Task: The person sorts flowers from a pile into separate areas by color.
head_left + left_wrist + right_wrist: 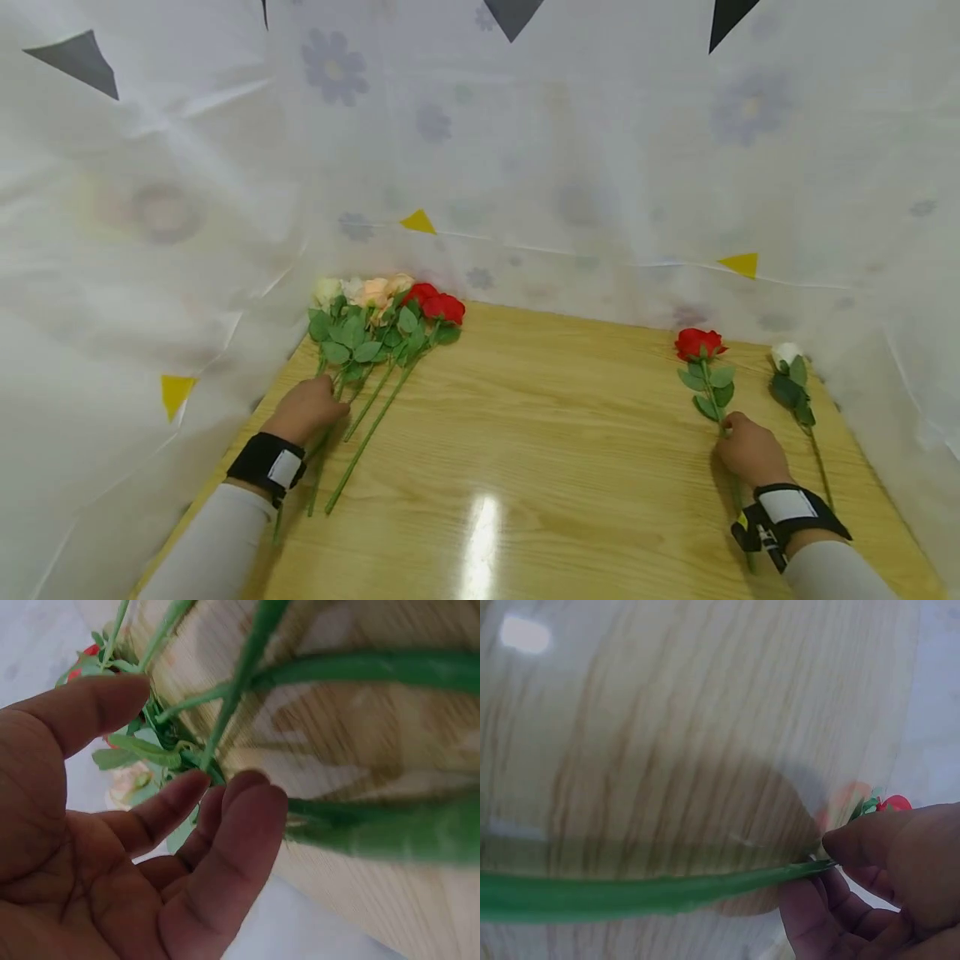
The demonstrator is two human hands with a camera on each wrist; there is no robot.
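At the right, my right hand (752, 452) pinches the green stem (667, 891) of a red rose (699, 343) between thumb and fingers, close to the tabletop. A single white rose (787, 357) lies just right of that hand. My left hand (306, 410) is over the stems of a group of roses at the far left. In the left wrist view its thumb stands apart from loosely bent fingers (232, 855), near several green stems (240, 686). That group has red roses (445, 308), peach roses (375, 292) and a cream rose (327, 292).
A wood-grain table (555, 417) carries the flowers. White patterned sheeting (525, 150) rises behind it and along both sides, with yellow pennants (418, 222) and dark pennants (513, 15) on it. Light reflects off the table's near middle.
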